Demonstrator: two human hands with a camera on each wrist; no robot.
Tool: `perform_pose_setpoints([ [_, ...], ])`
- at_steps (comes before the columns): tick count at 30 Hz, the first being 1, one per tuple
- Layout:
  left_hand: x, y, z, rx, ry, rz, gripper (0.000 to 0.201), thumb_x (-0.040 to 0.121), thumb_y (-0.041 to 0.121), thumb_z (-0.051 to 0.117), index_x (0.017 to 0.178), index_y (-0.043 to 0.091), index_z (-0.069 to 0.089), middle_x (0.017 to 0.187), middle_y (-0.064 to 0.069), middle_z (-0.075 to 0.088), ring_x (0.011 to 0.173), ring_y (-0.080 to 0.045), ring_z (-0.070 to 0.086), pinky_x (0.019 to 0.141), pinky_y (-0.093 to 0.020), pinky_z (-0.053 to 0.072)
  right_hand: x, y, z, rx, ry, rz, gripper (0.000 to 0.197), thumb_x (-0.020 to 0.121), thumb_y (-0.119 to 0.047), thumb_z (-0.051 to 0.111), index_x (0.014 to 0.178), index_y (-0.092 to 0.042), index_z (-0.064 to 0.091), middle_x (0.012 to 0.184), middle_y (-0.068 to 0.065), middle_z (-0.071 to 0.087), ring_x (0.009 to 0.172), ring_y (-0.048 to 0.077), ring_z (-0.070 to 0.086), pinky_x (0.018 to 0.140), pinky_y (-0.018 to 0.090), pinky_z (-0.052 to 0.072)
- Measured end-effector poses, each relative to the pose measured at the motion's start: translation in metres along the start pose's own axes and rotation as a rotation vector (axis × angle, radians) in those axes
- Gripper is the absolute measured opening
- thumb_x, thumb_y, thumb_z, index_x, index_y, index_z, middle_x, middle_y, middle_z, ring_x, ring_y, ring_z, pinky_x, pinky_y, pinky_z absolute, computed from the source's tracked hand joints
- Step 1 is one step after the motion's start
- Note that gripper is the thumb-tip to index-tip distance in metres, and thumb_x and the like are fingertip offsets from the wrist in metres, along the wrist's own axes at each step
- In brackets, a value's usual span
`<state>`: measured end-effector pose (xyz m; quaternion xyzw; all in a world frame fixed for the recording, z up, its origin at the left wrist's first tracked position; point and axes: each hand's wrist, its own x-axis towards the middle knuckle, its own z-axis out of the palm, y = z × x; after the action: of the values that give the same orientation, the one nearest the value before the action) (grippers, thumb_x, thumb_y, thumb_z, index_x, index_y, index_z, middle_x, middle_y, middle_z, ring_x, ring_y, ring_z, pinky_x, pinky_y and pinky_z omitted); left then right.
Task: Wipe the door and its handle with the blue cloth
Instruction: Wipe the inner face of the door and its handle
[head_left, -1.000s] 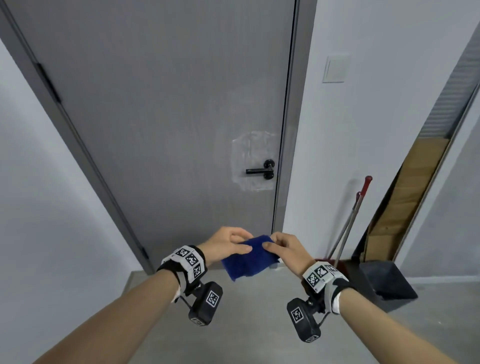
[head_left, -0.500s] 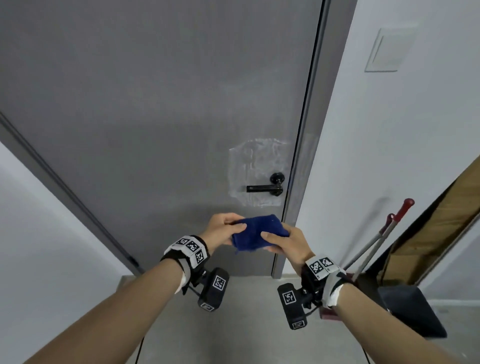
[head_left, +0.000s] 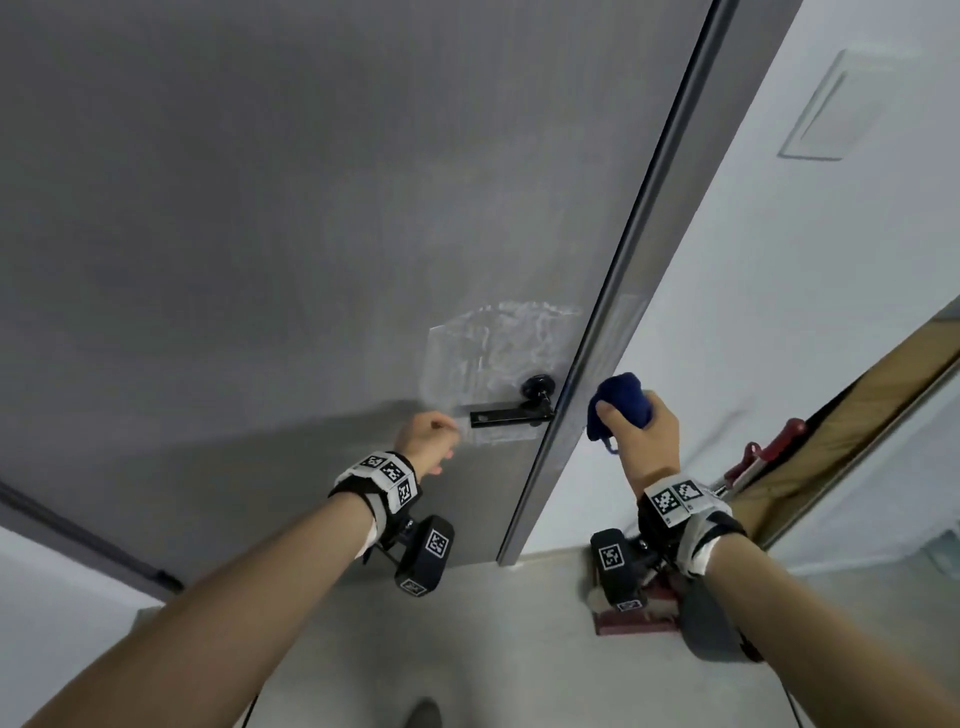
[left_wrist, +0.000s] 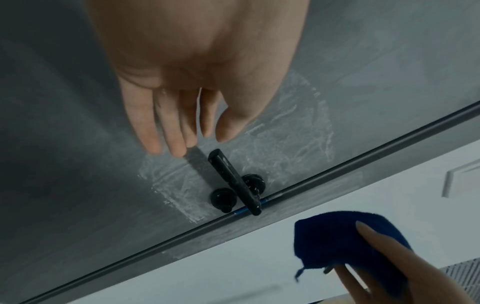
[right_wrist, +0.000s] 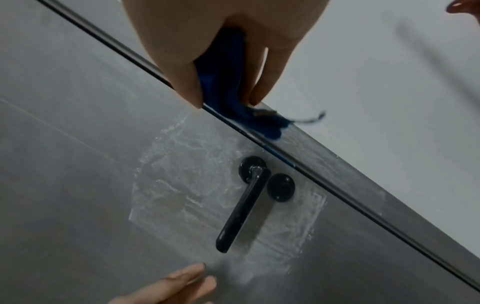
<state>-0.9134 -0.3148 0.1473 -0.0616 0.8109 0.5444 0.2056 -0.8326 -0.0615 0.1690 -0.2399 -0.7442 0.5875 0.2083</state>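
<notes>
The grey door (head_left: 311, 234) fills most of the head view, with a black lever handle (head_left: 511, 414) near its right edge, over a patch of clear film (head_left: 488, 353). My right hand (head_left: 636, 431) grips the bunched blue cloth (head_left: 621, 397) in front of the door frame, just right of the handle (right_wrist: 241, 209); the cloth (right_wrist: 223, 82) sits between thumb and fingers. My left hand (head_left: 428, 436) is empty, fingers straight (left_wrist: 168, 123), its tips just short of the free end of the lever (left_wrist: 231, 179). The cloth (left_wrist: 337, 236) shows at lower right there.
A grey door frame (head_left: 613, 312) runs diagonally beside a white wall with a light switch (head_left: 852, 104). At the right stand red-handled tools (head_left: 769, 447), a cardboard sheet (head_left: 852, 415), a dustpan (head_left: 711, 623) and a dark red block (head_left: 634, 618) on the floor.
The left hand has let go of the cloth and moved up to the lever's end. The right hand has bunched the cloth and raised it to the frame. The view has closed in on the door.
</notes>
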Motion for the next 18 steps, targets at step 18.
perform_pose_setpoints([
  [18,0.046,-0.003,0.013,-0.037,-0.085,0.091,0.007,0.097,0.016,0.062,0.103,0.014,0.064,0.094,-0.006,0.069,0.073,-0.014,0.069,0.057,-0.026,0.051,0.055,0.046,0.079,-0.735,-0.256,-0.264,0.031,0.100,-0.040,0.057,0.117,-0.015,0.064,0.121,0.008,0.060,0.098,0.032,0.063,0.080,0.034,0.047],
])
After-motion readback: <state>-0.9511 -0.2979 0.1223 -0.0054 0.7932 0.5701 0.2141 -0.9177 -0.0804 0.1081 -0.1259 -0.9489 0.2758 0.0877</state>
